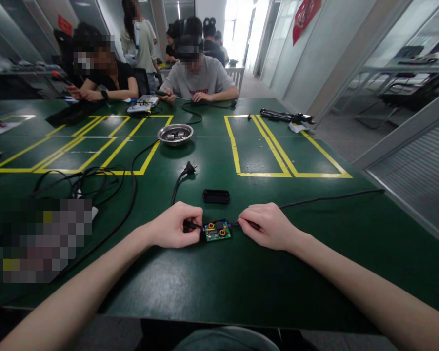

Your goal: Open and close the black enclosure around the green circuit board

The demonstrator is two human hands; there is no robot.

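Head view: left hand and right hand pinch black cables; a bowl holds metal parts.

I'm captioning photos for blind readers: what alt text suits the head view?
A person's left hand and right hand hold black cables at either side of a small green circuit board at a dark green table. Beyond lie a black rectangular shell, a black plug and a round silver metal bowl; two people sit across the table.

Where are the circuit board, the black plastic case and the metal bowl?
Circuit board (218, 232), head view: middle of its component side.
Black plastic case (216, 199), head view: its near side.
Metal bowl (175, 143), head view: its near wall.
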